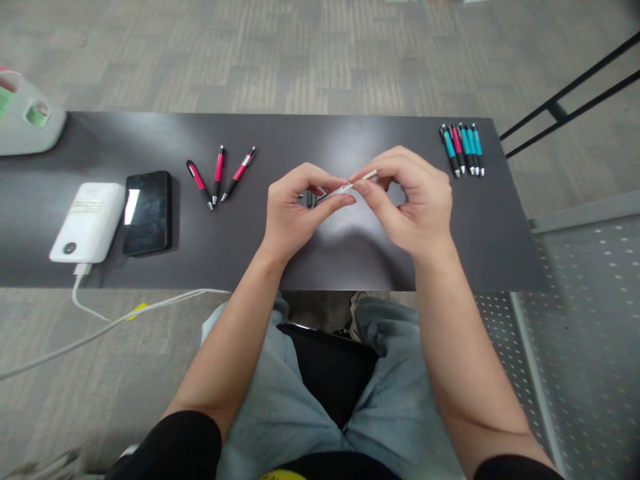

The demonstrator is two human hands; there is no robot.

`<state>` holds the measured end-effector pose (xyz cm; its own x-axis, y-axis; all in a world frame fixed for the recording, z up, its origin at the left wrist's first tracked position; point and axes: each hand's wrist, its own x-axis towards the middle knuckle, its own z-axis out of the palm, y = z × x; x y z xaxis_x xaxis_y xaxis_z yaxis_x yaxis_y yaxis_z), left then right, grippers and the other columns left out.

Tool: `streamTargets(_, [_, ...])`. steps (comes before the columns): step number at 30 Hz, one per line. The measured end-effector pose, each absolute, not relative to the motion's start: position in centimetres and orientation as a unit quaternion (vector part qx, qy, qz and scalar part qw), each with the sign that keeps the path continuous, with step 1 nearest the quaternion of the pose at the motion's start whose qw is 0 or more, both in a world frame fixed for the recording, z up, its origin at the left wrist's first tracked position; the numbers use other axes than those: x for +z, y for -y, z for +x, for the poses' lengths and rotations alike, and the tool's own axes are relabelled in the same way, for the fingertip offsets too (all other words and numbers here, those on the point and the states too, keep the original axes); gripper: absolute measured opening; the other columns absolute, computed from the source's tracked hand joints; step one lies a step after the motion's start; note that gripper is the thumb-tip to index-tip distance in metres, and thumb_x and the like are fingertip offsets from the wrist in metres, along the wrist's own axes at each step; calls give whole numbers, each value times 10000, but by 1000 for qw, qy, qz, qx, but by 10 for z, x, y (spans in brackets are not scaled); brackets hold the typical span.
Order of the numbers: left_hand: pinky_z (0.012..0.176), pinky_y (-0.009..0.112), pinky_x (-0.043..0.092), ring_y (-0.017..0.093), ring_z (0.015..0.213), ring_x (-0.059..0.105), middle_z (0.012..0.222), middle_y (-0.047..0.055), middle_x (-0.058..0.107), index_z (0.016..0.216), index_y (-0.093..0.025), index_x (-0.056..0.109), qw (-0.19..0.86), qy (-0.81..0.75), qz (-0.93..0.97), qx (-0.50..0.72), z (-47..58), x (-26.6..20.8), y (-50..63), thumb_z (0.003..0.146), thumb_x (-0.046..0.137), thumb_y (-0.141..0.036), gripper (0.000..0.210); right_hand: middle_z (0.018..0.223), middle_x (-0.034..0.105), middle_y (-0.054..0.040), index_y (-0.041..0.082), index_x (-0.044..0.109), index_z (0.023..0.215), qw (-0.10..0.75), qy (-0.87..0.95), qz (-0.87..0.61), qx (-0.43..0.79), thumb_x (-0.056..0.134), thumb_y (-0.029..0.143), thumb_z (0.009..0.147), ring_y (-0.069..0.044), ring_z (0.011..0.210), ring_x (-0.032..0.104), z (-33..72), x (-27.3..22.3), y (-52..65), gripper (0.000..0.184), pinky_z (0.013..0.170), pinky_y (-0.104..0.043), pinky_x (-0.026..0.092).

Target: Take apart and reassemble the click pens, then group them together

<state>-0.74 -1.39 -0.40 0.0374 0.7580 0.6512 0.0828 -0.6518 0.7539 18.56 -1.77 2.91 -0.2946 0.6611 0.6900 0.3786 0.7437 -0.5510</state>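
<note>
Above the middle of the dark table, my left hand (300,207) and my right hand (410,200) meet fingertip to fingertip. Between them is a slim white pen refill (371,175), its narrow tip pointing up to the right. My right thumb and index finger pinch it near that tip end. The left thumb and index finger close on its other end. Small dark and grey pen parts (310,199) show inside the curl of my left hand; its fingers partly hide them, so their exact form is unclear.
Left of my hands lie three red-and-black pens (219,175). A row of several turquoise pens with one red pen (457,141) lies at the right. Further left are a black phone-like device (147,213), a white power bank (89,220) with a cable (90,339), and a white container (35,130).
</note>
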Motion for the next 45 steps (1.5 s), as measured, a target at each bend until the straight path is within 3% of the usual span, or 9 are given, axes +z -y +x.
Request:
streamTargets(6, [665, 424, 533, 230, 766, 686, 865, 4, 760, 936, -343, 780, 267, -323, 671, 612, -14, -7, 12, 807, 895, -533, 257, 982, 706, -17, 288, 708, 1096, 523, 803, -268, 99, 585, 351, 1067, -194, 792, 600, 181, 25, 11, 141, 649, -368, 511])
streamTargets(11, [649, 420, 508, 225, 756, 678, 863, -7, 762, 946, -353, 781, 263, -307, 671, 622, -16, -8, 10, 803, 904, -517, 250, 997, 708, -25, 324, 709, 1061, 498, 792, -325, 136, 580, 401, 1073, -212, 833, 644, 178, 23, 14, 151, 728, -394, 560])
streamTargets(15, [649, 443, 497, 234, 744, 673, 847, -7, 757, 918, -351, 755, 261, -308, 677, 615, -17, -3, 13, 814, 878, -566, 269, 1034, 694, -48, 352, 716, 1147, 479, 808, -307, 151, 535, 472, 1075, -258, 892, 658, 178, 24, 16, 228, 740, -454, 584])
streamTargets(19, [715, 476, 530, 261, 814, 694, 883, 15, 756, 898, -347, 743, 283, -364, 671, 580, -18, 1, 17, 815, 841, -640, 320, 1077, 706, -45, 415, 716, 1162, 441, 810, -344, 175, 557, 442, 1057, -285, 933, 659, 184, 30, 19, 193, 758, -482, 596])
streamTargets(25, [733, 460, 552, 246, 803, 693, 881, 5, 754, 944, -353, 772, 282, -369, 669, 581, -17, -2, 18, 809, 849, -639, 326, 1097, 717, -42, 394, 724, 1137, 436, 809, -348, 188, 535, 465, 1062, -288, 954, 657, 181, 34, 19, 216, 773, -498, 585])
streamTargets(32, [787, 431, 595, 203, 849, 722, 992, 13, 771, 1074, -281, 748, 307, -361, 651, 593, -38, -8, 7, 862, 853, -543, 353, 1139, 687, -63, 341, 696, 1277, 454, 785, -375, 191, 608, 479, 1035, -219, 743, 577, 176, 21, 4, 292, 721, -434, 535])
streamTargets(39, [809, 408, 614, 236, 866, 746, 970, 47, 787, 1011, -272, 765, 298, -442, 599, 598, -66, -16, -3, 808, 814, -698, 475, 1124, 694, -77, 301, 716, 1218, 335, 809, -439, 201, 633, 453, 1018, -213, 699, 583, 168, -23, -15, 264, 743, -457, 521])
streamTargets(45, [701, 403, 610, 243, 736, 720, 915, 34, 785, 963, -316, 808, 297, -445, 615, 579, -77, -19, 1, 747, 898, -615, 380, 1091, 688, -62, 368, 729, 1125, 304, 810, -467, 183, 695, 455, 966, -277, 788, 645, 158, -33, -16, 184, 678, -491, 518])
